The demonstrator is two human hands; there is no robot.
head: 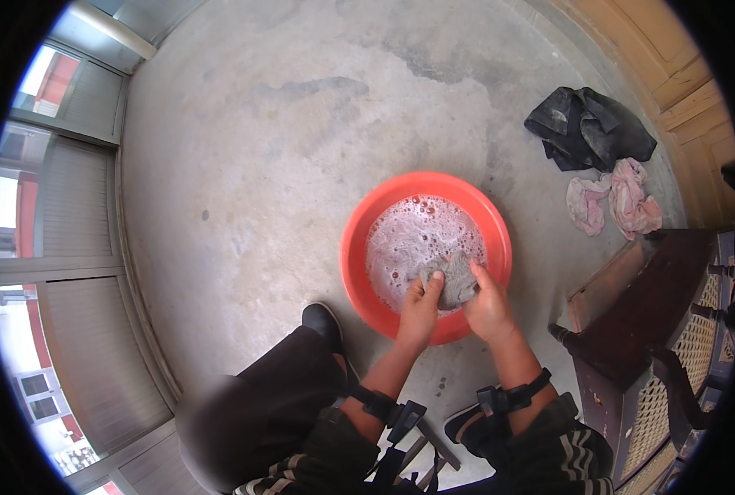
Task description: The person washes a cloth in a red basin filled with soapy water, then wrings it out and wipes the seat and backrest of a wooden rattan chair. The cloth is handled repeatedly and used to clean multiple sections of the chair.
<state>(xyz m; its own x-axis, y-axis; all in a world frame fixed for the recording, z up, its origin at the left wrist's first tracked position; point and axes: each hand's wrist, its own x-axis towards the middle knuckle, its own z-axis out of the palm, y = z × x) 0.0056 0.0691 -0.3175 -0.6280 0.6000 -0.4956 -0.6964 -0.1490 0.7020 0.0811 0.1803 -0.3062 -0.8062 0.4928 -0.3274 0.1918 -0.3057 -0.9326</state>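
Observation:
Both my hands hold a wet, crumpled grey cloth (451,281) over the near right part of an orange-red plastic basin (356,247). My left hand (422,306) pinches the cloth's left side, thumb on top. On the right side, my right hand (488,303) grips it with the fingers partly hidden under the cloth. Cloudy water with foam and bubbles (413,235) fills the lower part of the basin, which stands on the concrete floor. Whether the cloth's underside touches the water, I cannot tell.
Black fabric (590,130) lies in a heap on the floor at the upper right, with pink cloths (633,198) below it. A dark wooden piece of furniture with woven panels (639,309) stands at the right. Panelled windows (76,198) line the left; my shoe (323,323) is near the basin.

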